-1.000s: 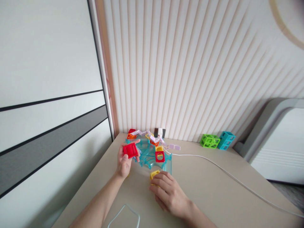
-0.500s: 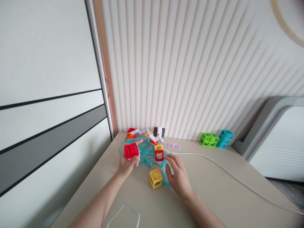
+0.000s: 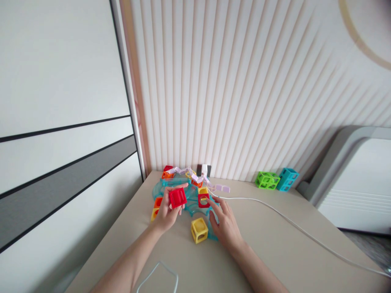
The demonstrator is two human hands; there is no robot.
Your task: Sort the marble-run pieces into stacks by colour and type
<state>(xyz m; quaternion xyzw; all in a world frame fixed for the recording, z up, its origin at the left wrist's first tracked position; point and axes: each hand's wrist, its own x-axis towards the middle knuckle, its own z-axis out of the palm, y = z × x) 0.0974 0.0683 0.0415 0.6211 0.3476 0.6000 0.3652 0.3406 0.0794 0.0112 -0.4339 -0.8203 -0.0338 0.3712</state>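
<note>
My left hand [image 3: 167, 211] grips a red cube block [image 3: 177, 197] above the table, its index finger stretched out past the block. My right hand [image 3: 226, 224] has its fingers extended, the index fingertip at the edge of a second red cube [image 3: 203, 204] with a round hole. Behind that cube stands a yellow one [image 3: 203, 190]. A separate yellow cube [image 3: 199, 230] rests on the table between my hands. Translucent blue track pieces [image 3: 192, 207] lie beneath and around them. Orange and yellow blocks [image 3: 156, 208] show left of my left hand.
Pale purple linked pieces [image 3: 195, 178] stretch along the back over more blocks. Green blocks [image 3: 267, 180] and blue blocks [image 3: 287, 179] stand by the ribbed wall. A white cable [image 3: 284, 217] crosses the table [image 3: 269, 244] on the right; a pale loop [image 3: 159, 264] lies in front.
My left hand has moved right with the red cube, uncovering the orange and yellow blocks. The right index finger has come left onto the holed red cube.
</note>
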